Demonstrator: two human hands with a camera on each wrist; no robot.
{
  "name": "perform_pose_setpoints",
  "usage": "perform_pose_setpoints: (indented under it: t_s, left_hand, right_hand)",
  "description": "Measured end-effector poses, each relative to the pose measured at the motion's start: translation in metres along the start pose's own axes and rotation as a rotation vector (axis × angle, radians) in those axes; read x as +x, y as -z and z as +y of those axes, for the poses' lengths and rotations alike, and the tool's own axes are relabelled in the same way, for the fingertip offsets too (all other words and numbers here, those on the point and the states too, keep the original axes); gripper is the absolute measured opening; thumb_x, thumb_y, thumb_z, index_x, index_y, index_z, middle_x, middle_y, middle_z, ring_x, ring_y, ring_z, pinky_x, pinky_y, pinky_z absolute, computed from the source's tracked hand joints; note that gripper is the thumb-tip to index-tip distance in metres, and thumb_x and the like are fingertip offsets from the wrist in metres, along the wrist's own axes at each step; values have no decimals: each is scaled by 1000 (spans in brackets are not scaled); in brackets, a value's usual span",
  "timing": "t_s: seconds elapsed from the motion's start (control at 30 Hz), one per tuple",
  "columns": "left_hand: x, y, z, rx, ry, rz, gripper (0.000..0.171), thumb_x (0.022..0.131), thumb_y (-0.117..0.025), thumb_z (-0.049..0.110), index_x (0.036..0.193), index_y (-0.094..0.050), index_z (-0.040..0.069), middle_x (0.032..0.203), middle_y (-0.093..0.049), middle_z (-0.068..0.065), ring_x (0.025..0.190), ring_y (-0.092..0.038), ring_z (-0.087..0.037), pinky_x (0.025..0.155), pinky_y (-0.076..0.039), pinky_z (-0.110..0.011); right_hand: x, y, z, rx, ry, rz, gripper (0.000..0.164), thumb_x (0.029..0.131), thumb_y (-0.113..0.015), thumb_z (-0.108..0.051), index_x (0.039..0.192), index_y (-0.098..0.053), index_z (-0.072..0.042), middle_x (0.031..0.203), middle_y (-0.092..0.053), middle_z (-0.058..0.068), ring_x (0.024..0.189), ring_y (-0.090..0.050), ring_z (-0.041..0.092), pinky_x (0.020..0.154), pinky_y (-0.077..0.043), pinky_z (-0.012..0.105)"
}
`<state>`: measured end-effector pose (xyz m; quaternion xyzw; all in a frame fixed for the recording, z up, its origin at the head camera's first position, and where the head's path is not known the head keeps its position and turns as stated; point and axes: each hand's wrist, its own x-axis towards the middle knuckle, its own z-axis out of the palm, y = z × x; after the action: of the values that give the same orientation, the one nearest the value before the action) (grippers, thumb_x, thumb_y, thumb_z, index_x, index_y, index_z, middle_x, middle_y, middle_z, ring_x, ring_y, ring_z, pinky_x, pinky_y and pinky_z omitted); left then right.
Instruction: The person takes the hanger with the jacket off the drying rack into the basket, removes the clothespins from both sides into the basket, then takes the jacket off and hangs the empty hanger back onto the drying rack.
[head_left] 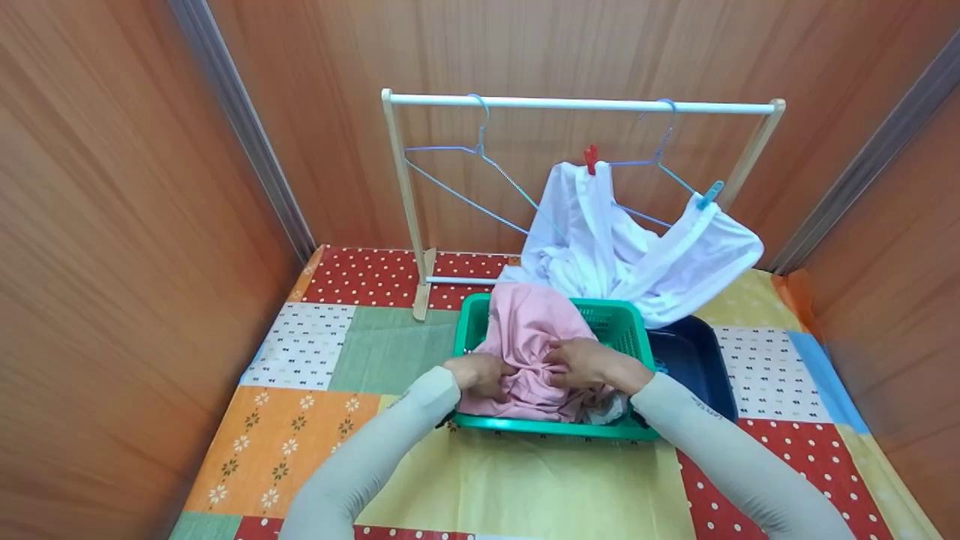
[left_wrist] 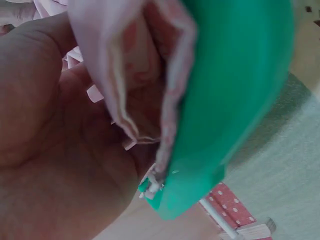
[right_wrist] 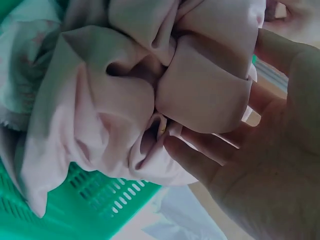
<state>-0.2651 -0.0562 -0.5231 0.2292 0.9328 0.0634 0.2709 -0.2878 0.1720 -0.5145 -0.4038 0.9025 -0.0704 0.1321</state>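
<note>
A bunched pink cloth (head_left: 529,315) lies in the green basket (head_left: 555,427), partly over its back rim. My left hand (head_left: 482,375) grips the cloth at the basket's left side; its thumb and fingers lie around folds close to the green rim in the left wrist view. From the other side my right hand (head_left: 581,365) holds gathered cloth, and the right wrist view shows a thick fold (right_wrist: 205,90) between thumb and fingers. Some fingertips of both hands are hidden in the folds. A pale printed cloth (right_wrist: 30,60) shows beside the pink one.
Behind the basket stands a rack (head_left: 525,103) with two hangers. A white garment (head_left: 577,247) hangs on the right one with a red clothespin (head_left: 591,159) and a blue clothespin (head_left: 709,195); the left hanger (head_left: 480,150) is bare. A dark blue tray (head_left: 694,367) sits right of the basket.
</note>
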Motion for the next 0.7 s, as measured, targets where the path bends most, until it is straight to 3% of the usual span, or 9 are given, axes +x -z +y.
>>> perform_pose_setpoints:
  t_s: [0.27,0.33,0.43,0.57,0.7]
  left_hand:
    - [4,2,-1,13,62,-51,61,88,-71,38,145,-47,38,138,-60,-3,120,-55,-19,102,-46,-42]
    - [6,1,1,58,61,-57,58,89,-69,35,143,-49,37,131,-65,-5,110,-58,-18,98,-49,-41]
    - [8,-2,6,196,24,-71,44,94,-62,32,138,-57,31,108,-70,-8,89,-57,-17,86,-55,-39]
    - [9,-8,10,304,12,-89,29,99,-54,28,124,-65,19,82,-59,-6,73,-50,-16,73,-54,-36]
    - [11,-17,11,324,19,-78,18,99,-54,25,108,-66,15,75,-52,-3,67,-47,-17,67,-53,-37]
  right_hand:
    - [8,-2,-1,-6,-41,-103,38,92,-65,-32,122,-66,-9,134,-61,16,116,-61,37,101,-47,48]
    - [8,-4,-2,1,-66,-137,40,91,-67,-31,125,-65,-10,134,-62,14,117,-61,35,102,-47,48]
    - [9,-5,-4,2,-106,-189,40,90,-69,-30,125,-64,-11,128,-65,11,114,-62,32,101,-48,47]
    - [14,-7,-9,25,-163,-254,36,90,-70,-28,122,-61,-13,120,-66,8,108,-63,27,97,-49,46]
    - [18,-8,-8,75,-226,-300,56,91,-69,-30,141,-49,-14,138,-58,9,123,-57,27,105,-45,47]
